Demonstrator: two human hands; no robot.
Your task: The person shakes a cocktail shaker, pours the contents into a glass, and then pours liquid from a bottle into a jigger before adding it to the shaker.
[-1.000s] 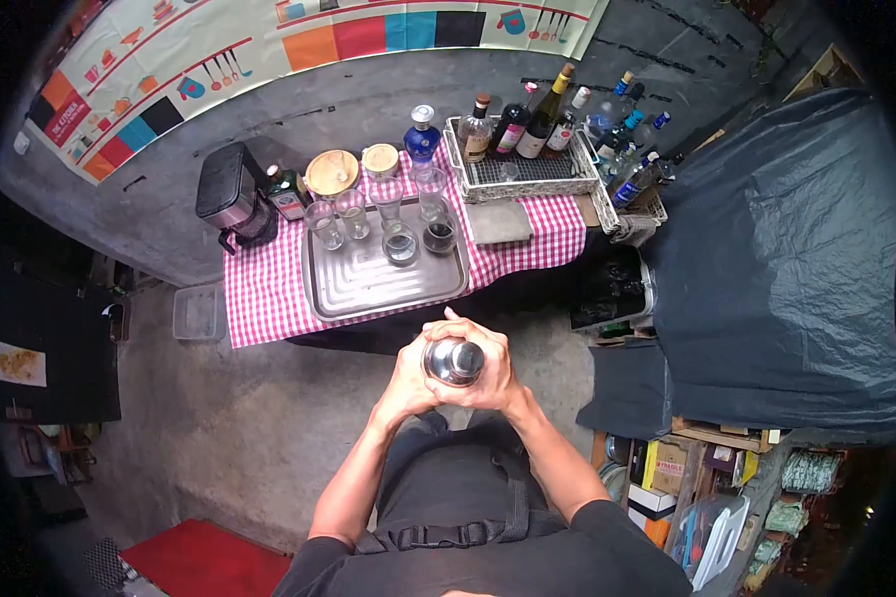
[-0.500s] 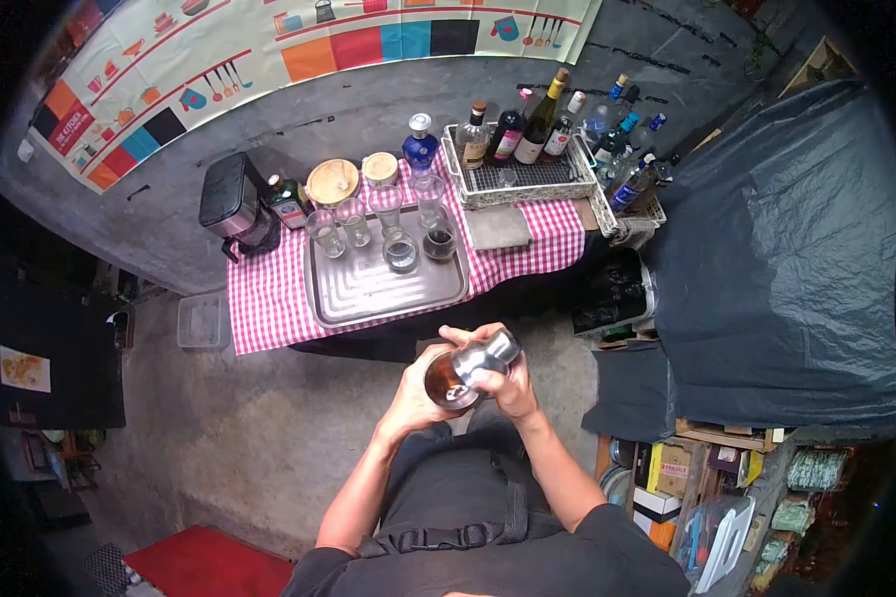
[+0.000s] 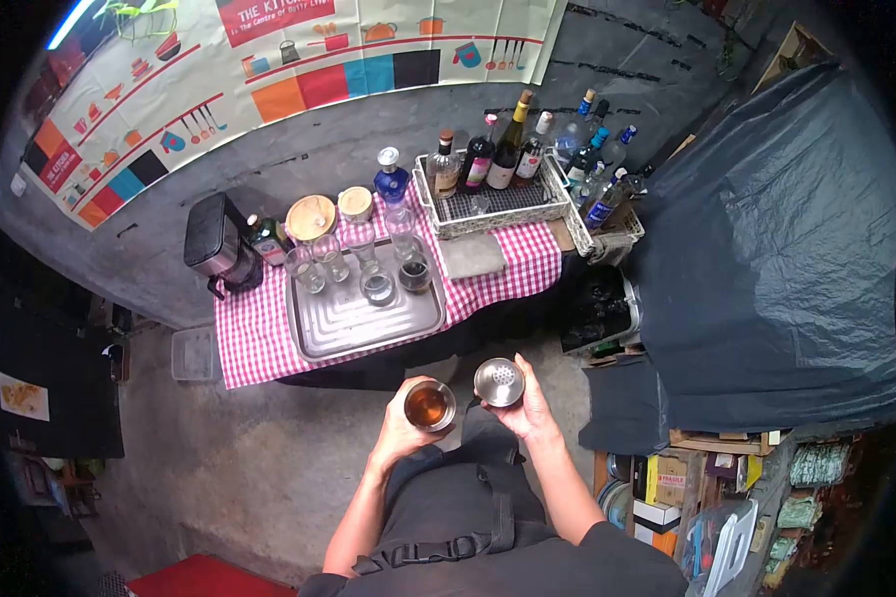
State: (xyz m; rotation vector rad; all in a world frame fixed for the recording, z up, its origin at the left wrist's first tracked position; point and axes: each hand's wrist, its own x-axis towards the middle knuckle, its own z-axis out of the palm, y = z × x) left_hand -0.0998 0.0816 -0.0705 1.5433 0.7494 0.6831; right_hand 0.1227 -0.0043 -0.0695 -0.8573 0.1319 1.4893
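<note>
My left hand (image 3: pixel 404 430) is wrapped round a metal cup (image 3: pixel 451 406) with amber-brown liquid (image 3: pixel 426 405) inside, its mouth facing up. To its right, my right hand (image 3: pixel 530 408) holds a metal shaker top (image 3: pixel 499 382), and its perforated strainer face shows towards the camera. Cup and top are apart, side by side above my lap. Beyond them a metal tray (image 3: pixel 366 338) on the table bears several glasses, one of them a short glass (image 3: pixel 414 275) with dark contents.
A checked cloth (image 3: pixel 249 333) covers the table. On it are a coffee maker (image 3: pixel 219 244), wooden-lidded jars (image 3: pixel 311 217), a blue bottle (image 3: pixel 390 181), a folded grey cloth (image 3: pixel 475 256) and a wicker basket (image 3: pixel 508 221) of bottles. A red surface (image 3: pixel 214 579) lies lower left.
My hands have moved apart. The shaker top, earlier tilted over the cup, is now to its right with its perforated face showing. The camera view has shifted, with more wall banner visible.
</note>
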